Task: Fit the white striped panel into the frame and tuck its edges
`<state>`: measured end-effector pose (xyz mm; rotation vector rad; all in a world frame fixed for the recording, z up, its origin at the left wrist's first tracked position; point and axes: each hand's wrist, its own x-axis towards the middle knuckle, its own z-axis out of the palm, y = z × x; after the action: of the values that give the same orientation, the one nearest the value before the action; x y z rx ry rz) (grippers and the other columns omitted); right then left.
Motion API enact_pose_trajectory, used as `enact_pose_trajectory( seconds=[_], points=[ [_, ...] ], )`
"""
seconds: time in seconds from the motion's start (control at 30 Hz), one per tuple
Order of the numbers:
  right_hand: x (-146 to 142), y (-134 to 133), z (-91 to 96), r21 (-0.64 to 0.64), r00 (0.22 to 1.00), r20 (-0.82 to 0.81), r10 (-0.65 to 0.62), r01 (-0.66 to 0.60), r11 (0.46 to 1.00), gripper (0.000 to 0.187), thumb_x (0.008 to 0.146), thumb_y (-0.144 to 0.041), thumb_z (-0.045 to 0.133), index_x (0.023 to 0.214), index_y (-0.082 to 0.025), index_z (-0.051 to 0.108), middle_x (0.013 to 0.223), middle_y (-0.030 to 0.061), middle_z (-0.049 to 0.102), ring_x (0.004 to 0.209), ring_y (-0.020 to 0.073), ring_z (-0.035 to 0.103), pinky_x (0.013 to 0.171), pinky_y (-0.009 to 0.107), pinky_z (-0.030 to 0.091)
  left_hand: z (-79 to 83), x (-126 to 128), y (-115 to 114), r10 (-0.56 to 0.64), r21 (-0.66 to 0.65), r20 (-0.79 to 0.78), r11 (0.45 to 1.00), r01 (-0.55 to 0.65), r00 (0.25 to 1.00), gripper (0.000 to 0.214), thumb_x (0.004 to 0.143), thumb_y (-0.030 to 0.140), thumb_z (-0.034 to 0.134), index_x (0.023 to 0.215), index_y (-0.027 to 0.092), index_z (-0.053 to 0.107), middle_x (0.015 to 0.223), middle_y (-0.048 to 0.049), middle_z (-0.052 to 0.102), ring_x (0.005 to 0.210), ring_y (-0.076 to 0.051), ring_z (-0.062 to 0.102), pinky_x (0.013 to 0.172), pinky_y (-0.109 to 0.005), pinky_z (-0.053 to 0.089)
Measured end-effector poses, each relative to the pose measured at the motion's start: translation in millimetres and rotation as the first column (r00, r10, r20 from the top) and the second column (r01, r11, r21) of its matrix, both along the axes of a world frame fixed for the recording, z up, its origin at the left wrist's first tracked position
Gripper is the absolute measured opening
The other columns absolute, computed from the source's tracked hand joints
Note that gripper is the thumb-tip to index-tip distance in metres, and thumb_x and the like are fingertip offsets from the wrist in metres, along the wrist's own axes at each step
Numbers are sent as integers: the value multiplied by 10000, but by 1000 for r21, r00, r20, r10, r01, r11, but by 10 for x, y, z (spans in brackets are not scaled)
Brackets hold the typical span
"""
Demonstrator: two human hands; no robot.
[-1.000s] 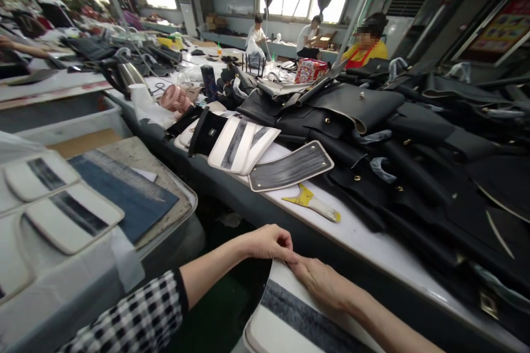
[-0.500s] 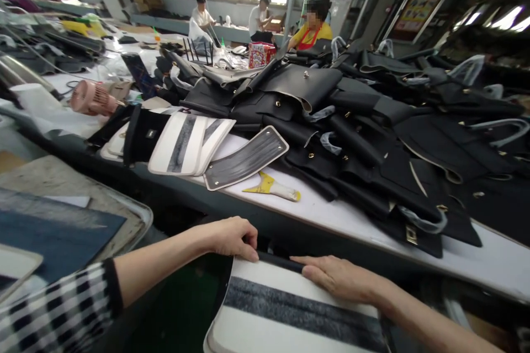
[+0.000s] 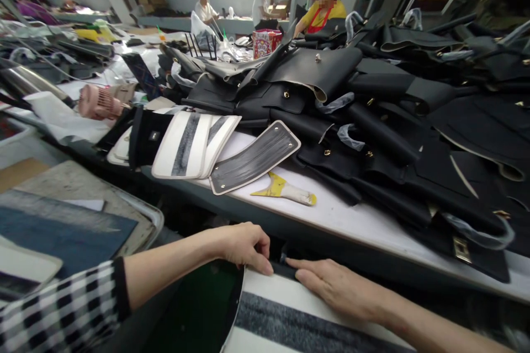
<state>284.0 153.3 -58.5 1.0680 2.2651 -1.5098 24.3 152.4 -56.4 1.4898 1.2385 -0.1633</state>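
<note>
Left hand [image 3: 248,248] is pinching the black far edge [image 3: 282,269] of a white striped panel [image 3: 265,284] near its left corner; the right hand [image 3: 343,289], just apart, is lying along that edge, its grip unclear. Both are touching the panel, which is extending toward the camera, its stripe running left to right. Beyond, on the table [image 3: 343,226], a label [image 3: 154,135] is showing writing too small to read.

The left hand [image 3: 248,247] pinches the far edge of a striped white panel [image 3: 304,321]; the right hand [image 3: 342,289] touches it; black bags [image 3: 381,129] lie far right.
</note>
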Motion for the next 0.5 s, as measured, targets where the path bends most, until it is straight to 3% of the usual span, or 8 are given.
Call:
enact_pose_trajectory(
  seconds=[0.1,0.2,0.4,0.5],
  points=[
    [-317,-16,-41,9,992,-122,33,-32,999,520,978,-537,321,1370,-282,547,1340,48,602,1210,276,564,1042,385,402,-3,-27,-28,-5,4,3,1000,5,1000,368,656,505,746,860,200,715,676,12,635,530,-146,578,443,-225,458],
    [-446,-23,-40,52,986,-152,63,-55,997,471,978,-487,338,1331,-298,585,1248,43,664,1112,266,623,974,366,442,-24,-50,-35,-26,58,-7,998,26,1000,342,672,505,742,848,213,725,654,18,642,561,-150,593,475,-222,437],
    [-441,-58,57,180,995,2,96,-95,979,472,980,-457,305,1375,-334,531,1272,79,646,1135,338,615,957,503,448,21,-21,-16,-43,148,-53,988,50,998,314,645,486,765,812,222,736,653,22,650,632,-158,579,522,-228,379],
    [-256,-49,92,159,998,20,62,-65,985,481,956,-485,373,1403,-350,491,1349,73,589,1206,357,565,992,535,418,38,-14,-53,-19,159,-41,987,25,999,342,652,506,749,838,218,730,698,16,657,676,-162,573,543,-227,374]
  ],
)
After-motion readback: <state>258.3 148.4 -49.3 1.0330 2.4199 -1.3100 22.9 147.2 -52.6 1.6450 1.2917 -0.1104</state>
